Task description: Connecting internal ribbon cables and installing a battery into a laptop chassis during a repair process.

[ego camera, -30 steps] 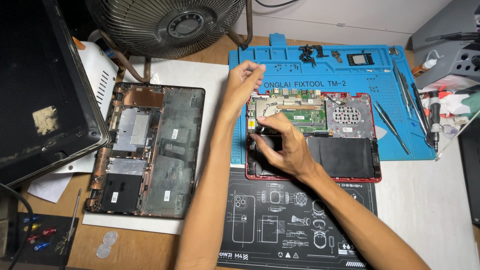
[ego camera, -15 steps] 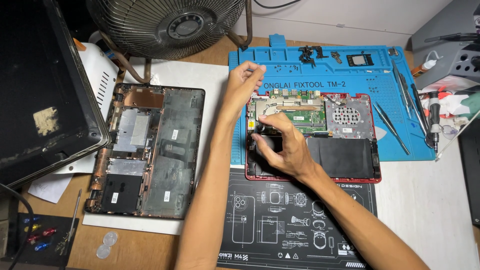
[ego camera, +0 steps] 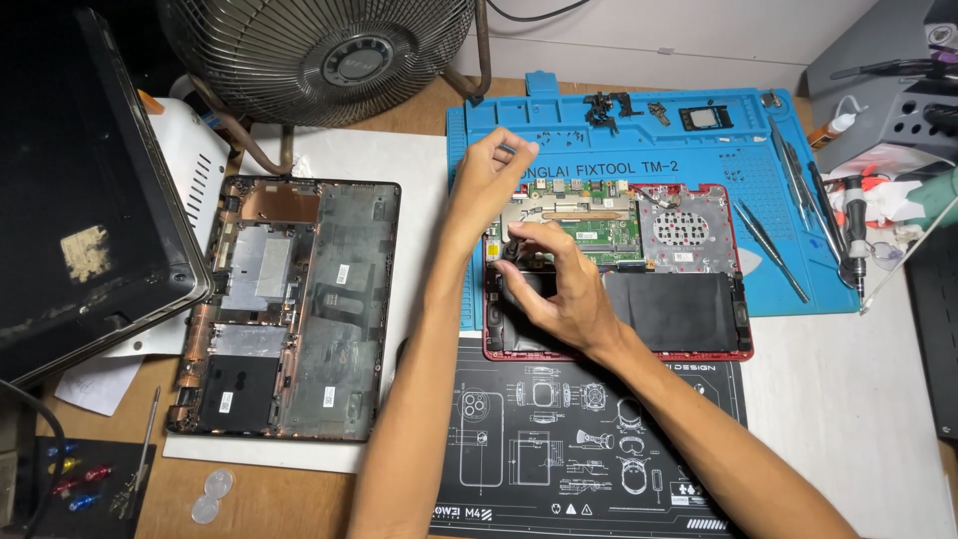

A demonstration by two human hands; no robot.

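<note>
Little has changed over the last second: the right hand still pinches a small part at the left of the opened red laptop, mid-frame. The left hand stays lifted above it, fingers loosely curled, holding nothing visible.

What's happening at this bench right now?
A person is working inside an opened red laptop that lies partly on a blue repair mat. The right hand rests over the laptop's left part, fingers curled on a dark part there. The left hand is raised just above the mat's upper left, fingertips pinched; whether it holds anything is too small to tell. A removed black bottom cover lies to the left, tweezers to the right.
</note>
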